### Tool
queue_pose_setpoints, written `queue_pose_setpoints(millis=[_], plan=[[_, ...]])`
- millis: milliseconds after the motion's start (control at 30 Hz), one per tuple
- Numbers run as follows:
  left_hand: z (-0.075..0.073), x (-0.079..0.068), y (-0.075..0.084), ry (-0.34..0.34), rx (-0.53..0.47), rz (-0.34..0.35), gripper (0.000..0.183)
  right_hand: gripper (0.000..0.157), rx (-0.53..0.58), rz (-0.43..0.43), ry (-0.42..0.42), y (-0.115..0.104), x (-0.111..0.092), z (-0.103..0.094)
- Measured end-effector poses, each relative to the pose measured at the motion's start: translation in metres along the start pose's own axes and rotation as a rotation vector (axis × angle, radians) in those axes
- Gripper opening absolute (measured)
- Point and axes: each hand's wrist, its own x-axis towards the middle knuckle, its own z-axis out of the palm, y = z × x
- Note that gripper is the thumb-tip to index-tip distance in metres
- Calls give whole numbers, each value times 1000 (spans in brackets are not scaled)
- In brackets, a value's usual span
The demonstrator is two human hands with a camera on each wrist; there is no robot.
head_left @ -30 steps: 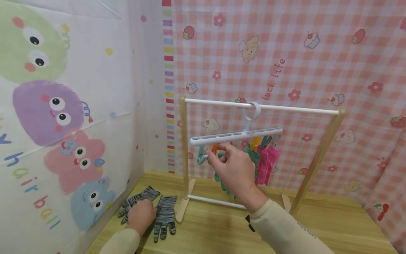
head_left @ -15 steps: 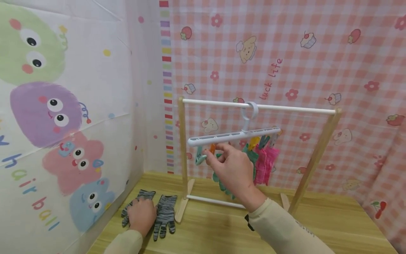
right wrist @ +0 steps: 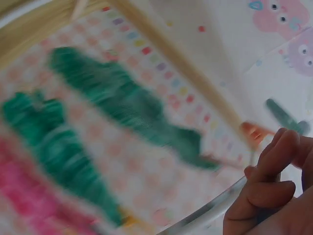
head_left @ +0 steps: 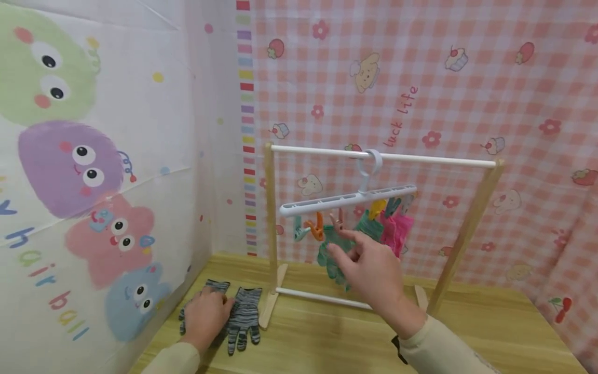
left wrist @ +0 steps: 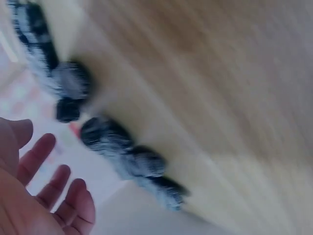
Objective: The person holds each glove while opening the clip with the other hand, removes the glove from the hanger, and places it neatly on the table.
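My left hand (head_left: 207, 318) is over a grey-black striped knit glove (head_left: 217, 285) on the table, hiding much of it. Its fingers are relaxed in the left wrist view, with nothing in them. A matching glove (head_left: 244, 314) lies flat just to the right. My right hand (head_left: 374, 270) is in front of a hanging green glove (head_left: 330, 262), thumb and forefinger apart. A pale pink clothespin (head_left: 337, 221) holds that glove under a white hanger (head_left: 322, 203). To its left hang an orange clothespin (head_left: 317, 227) and a mint clothespin (head_left: 299, 231), both without a glove.
The hanger hooks over the white top bar (head_left: 430, 159) of a small wooden rack (head_left: 271, 218). Another green glove (head_left: 371, 226) and pink gloves (head_left: 397, 234) hang farther right, a yellow clothespin (head_left: 377, 209) among their clips. Patterned cloth walls stand behind and left.
My right hand has let go of the orange clothespin and moved right and down to the green glove. The left-hand striped glove has shifted slightly toward its pair; my left hand stays over it.
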Motion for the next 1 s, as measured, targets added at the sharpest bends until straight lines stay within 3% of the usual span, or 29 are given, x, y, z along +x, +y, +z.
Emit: queue_pose_setpoints(millis=[67,133,267,400,600,833,1000], plan=[[-8,-5,8,62,-51,66,23,43,0,21,-18,18,-4,-9],[-20,-9,21,81,-124,122,19,42,-7,48,-34,35,-6,-18],[-48,-13,58,-2,-369,171,21,44,6,68,-55,57,2,-29],[-70,-12,94,-24,-541,239,29,50,29,55,-89,57,11,-30],[-97,-1,133,-17,-660,342,34,51,47,56,-127,40,20,-20],[-100,20,154,-107,-824,348,43,50,67,41,-95,26,39,-17],[-95,37,164,-211,-891,401,48,53,33,51,-94,21,48,-16]])
